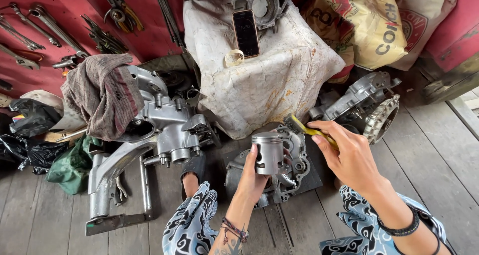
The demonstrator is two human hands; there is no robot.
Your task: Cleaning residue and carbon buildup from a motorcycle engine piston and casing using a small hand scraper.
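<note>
The left hand (252, 177) is closed around a silver piston (268, 152), thumb on its near side and fingers behind, holding it upright just above a grey engine case half (294, 162) that lies on the plank floor (439, 160). The right hand (349, 157) is curled shut on a thin yellow tool (308, 130), whose flat tip points up and to the left, close to the piston's crown but not touching it (whether it is a brush or a scraper cannot be told). Behind the hands stands a block wrapped in crinkled white plastic (259, 80), with a dark phone (246, 33) and a small roll of tape (233, 58) on top. A bulging yellow printed sack (369, 30) leans at the upper right; its contents are hidden. To the left lies a larger engine casing (164, 125) with a striped rag (102, 93) draped over it, beside black plastic bags (27, 135) whose contents do not show. Wrenches (40, 28) hang on the red wall (144, 35).
</note>
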